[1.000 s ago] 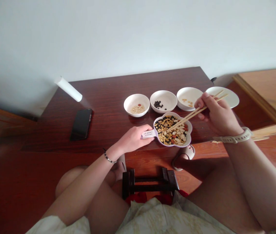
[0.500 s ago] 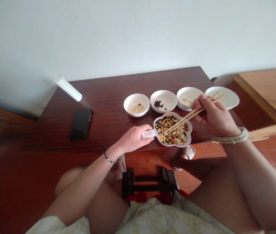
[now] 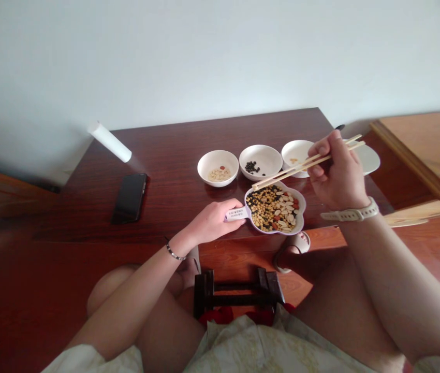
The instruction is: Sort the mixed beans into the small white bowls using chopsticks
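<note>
A flower-shaped dish point(image 3: 299, 224) full of mixed beans and seeds sits at the table's front edge. My left hand point(image 3: 214, 219) is closed on its short handle point(image 3: 237, 213). My right hand point(image 3: 336, 173) grips a pair of wooden chopsticks point(image 3: 290, 171), whose tips hang just above the dish's far rim, close to the bowl of black beans point(image 3: 261, 161). I cannot make out anything between the tips. A bowl with pale seeds and one red bean point(image 3: 217, 167) stands to the left. A bowl with a few yellow beans point(image 3: 296, 151) and a white plate point(image 3: 368, 158) lie partly behind my right hand.
A dark phone point(image 3: 129, 197) lies on the dark wooden table point(image 3: 181, 140), with a white cylinder point(image 3: 110, 141) beyond it at the left edge. A small dark stool point(image 3: 238, 292) stands between my knees. A lighter wooden surface point(image 3: 422, 140) lies to the right.
My right hand lifted the chopsticks out of the mixed dish and swung their tips up and left toward the black-bean bowl. My left hand stayed on the handle.
</note>
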A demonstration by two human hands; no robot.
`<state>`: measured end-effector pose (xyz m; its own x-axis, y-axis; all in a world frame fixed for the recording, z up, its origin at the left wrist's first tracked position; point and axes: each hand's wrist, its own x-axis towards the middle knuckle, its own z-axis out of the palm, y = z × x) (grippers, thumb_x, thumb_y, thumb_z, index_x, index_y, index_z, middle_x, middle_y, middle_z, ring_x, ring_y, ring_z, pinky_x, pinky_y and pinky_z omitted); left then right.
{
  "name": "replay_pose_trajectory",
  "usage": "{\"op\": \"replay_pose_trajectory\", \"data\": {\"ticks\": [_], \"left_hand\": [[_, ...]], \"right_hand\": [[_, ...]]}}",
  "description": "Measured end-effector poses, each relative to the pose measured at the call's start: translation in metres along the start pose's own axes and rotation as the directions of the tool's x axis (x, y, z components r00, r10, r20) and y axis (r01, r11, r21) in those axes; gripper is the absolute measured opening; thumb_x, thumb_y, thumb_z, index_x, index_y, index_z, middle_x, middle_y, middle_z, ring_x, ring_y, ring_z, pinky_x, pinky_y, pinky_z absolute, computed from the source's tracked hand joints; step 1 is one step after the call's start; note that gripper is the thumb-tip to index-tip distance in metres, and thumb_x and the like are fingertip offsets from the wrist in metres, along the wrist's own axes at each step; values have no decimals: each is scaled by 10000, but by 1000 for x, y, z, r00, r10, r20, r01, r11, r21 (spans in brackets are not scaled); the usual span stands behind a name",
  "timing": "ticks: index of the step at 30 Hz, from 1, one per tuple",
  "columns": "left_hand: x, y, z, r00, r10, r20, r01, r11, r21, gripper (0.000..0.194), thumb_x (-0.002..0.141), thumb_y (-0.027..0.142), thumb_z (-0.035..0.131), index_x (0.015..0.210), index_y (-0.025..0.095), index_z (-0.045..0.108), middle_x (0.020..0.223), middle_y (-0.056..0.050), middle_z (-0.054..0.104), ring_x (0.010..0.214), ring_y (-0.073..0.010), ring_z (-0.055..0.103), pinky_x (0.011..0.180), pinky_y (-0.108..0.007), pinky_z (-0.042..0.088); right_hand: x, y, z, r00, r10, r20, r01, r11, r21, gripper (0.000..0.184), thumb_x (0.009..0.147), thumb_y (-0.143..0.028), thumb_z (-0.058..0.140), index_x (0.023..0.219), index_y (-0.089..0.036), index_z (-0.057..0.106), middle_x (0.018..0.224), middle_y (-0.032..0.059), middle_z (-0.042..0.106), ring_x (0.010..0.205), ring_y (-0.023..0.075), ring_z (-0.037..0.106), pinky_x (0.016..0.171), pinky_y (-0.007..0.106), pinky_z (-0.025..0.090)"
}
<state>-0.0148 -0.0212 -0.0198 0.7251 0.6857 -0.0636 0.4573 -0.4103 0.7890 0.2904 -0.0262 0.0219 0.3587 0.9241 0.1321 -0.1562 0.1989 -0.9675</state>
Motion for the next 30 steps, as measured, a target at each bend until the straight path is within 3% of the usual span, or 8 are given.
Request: {"op": "replay_pose_trajectory", "data": {"ticks": [4,10,15,24,30], "left_hand": [[-1,-1,0,1000,2,-5,-2,1000,6,226,1004,395,700,1117,200,700,942,-7,758,782,-160,647,730,-276,434],[-1,0,2,1000,15,-4,-15,1000,11,215,1007,385,694,1120,202,699,946,-13,765,788,-164,662,732,-280,438],[0,0,1,1000,17,0,-17,1000,21,220,1007,389,694,1122,201,700,946,-16,768,789,-166,666,733,-281,438],[0,1,0,1000,5,-4,-5,1000,7,224,1004,399,693,1112,203,706,936,-13,767,777,-166,662,728,-278,444],[1,-1,0,1000,0,6,0,1000,12,230,999,398,690,1116,201,706,961,-23,771,791,-172,663,729,-272,457]], "right_hand": [[6,10,26,1000,-23,-16,25,991,129,454,991,-589,721,781,-254,498,784,1,460,565,102,403,418,246,234],[4,17,41,1000,-25,19,23,996,82,426,1038,-599,626,804,-261,515,827,7,511,593,120,469,463,268,303],[5,13,27,1000,-15,-20,18,988,156,394,1012,-518,718,780,-236,571,798,3,521,563,95,434,450,260,242],[1,5,-15,997,62,-41,-62,998,-4,411,990,-494,759,756,-198,596,794,30,575,508,67,435,416,277,180],[-3,6,-31,998,49,-48,-54,990,-127,438,1005,-542,731,750,-204,617,760,35,583,516,84,484,403,274,202]]}}
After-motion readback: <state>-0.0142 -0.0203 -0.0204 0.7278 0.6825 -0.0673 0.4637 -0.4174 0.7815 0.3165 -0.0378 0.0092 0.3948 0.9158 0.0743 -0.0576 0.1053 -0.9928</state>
